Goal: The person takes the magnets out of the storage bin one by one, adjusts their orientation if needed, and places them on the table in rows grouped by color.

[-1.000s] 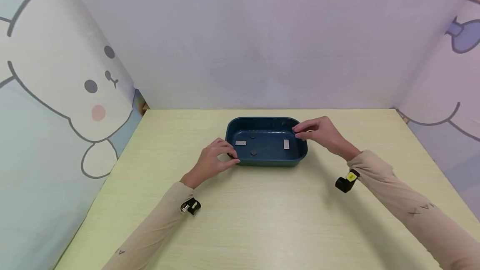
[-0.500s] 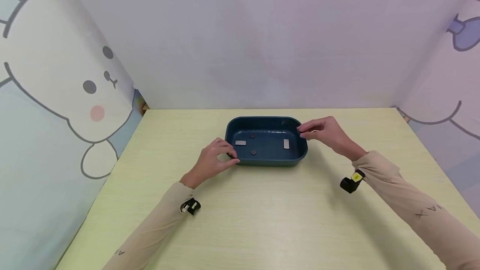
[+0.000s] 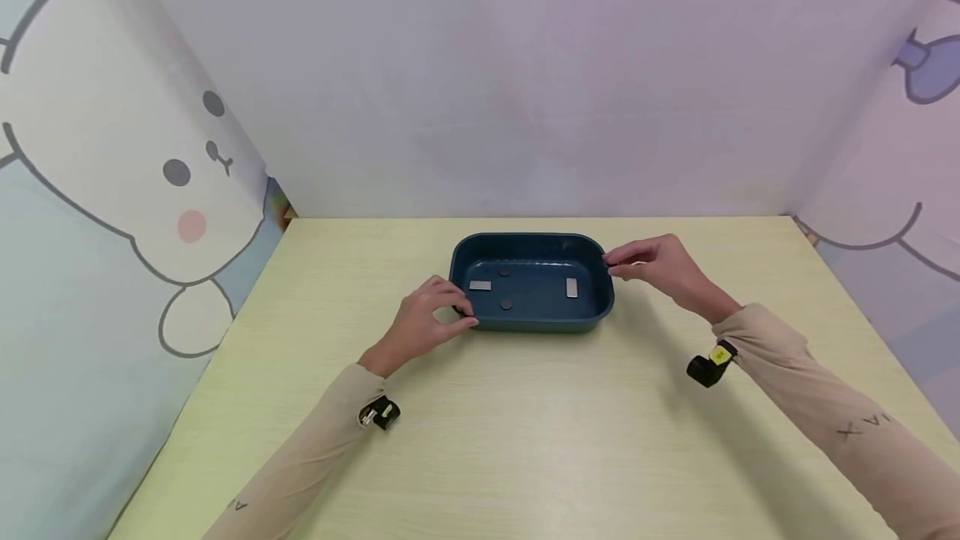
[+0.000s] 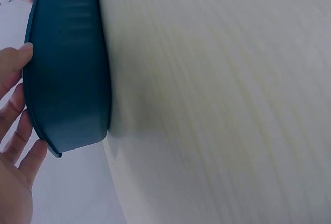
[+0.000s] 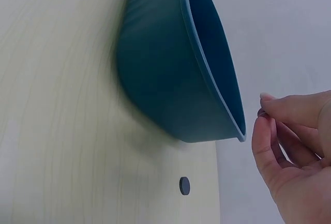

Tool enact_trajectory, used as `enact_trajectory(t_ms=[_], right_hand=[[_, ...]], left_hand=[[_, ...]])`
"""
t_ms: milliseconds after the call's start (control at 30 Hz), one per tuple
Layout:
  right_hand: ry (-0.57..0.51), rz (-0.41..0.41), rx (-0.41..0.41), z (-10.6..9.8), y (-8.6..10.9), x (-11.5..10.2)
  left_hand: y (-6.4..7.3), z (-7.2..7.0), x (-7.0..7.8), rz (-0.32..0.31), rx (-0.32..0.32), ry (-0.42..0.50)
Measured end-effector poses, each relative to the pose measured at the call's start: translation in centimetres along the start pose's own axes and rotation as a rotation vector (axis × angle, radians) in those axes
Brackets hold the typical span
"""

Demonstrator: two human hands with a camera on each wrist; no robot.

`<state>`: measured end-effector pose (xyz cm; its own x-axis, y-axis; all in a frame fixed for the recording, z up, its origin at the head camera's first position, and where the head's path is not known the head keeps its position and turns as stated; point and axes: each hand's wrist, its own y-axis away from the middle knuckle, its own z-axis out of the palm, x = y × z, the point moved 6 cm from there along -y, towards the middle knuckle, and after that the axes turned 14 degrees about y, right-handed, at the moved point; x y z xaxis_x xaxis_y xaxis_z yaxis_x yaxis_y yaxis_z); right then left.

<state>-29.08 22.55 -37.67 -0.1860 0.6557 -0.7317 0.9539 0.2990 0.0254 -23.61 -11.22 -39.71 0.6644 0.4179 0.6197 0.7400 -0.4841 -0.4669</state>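
A dark teal plastic basin stands on the table, holding two dark round discs and two silver rectangular pieces. My left hand grips its near left corner. In the left wrist view the thumb and fingers lie along the rim of the basin. Just outside the right rim, my right hand pinches a small dark disc, mostly hidden between thumb and forefinger. That disc shows as a sliver in the right wrist view. Below this hand, another dark disc lies on the table.
The pale wood-grain table extends around the basin, with its far edge against a plain whitish backdrop. Cartoon-printed cloth hangs along the left side and also on the right. Black wrist cameras sit on both sleeves.
My right hand has moved to the right, from over the basin's interior to just beyond its right rim, pinch kept. The left hand and the basin stay in place.
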Motion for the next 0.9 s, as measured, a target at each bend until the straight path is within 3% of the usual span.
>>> enact_trajectory(t_ms=[900], right_hand=[[0.073,0.086,0.038,-1.2,-0.1,3.6]], left_hand=[[0.0,-0.1,0.2,0.001,0.002,0.002]])
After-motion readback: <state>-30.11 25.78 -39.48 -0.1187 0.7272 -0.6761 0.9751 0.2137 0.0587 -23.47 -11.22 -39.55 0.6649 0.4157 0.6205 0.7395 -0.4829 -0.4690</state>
